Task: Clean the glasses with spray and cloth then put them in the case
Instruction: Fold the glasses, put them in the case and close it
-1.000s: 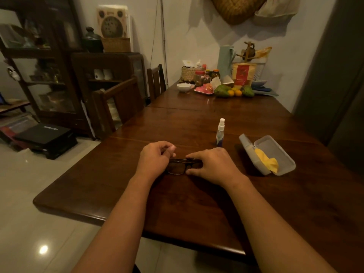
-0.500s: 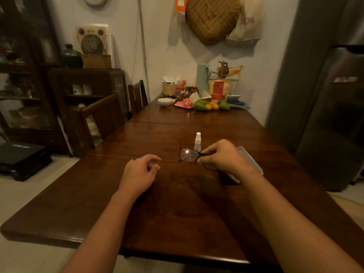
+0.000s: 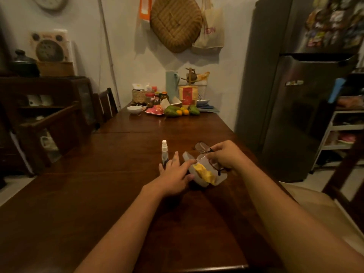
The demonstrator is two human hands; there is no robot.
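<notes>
- Dim dining room, dark wooden table (image 3: 122, 203) running from the viewer to the far wall; both forearms reach in from 6 o'clock.
- Left hand (image 3: 175, 177), fingers spread, rests at the near rim of the open case (image 3: 220, 179), seemingly steadying it.
- Yellow cloth (image 3: 204, 173) lies bunched inside: soft and light, easiest pinched at a raised fold.
- Right hand (image 3: 226, 156), at 1 o'clock from the case, pinches the glasses (image 3: 202, 147) by the frame above it; one lens shows past the knuckles.
- Glasses look light, thin and likely fragile; best held by frame or temples, off the lenses.
- Spray bottle (image 3: 164, 152) stands upright at 11 o'clock from the left hand: small, probably slick, best gripped round the body.
- Fruit (image 3: 182, 111) and jars crowd the table's far end at 12 o'clock.
</notes>
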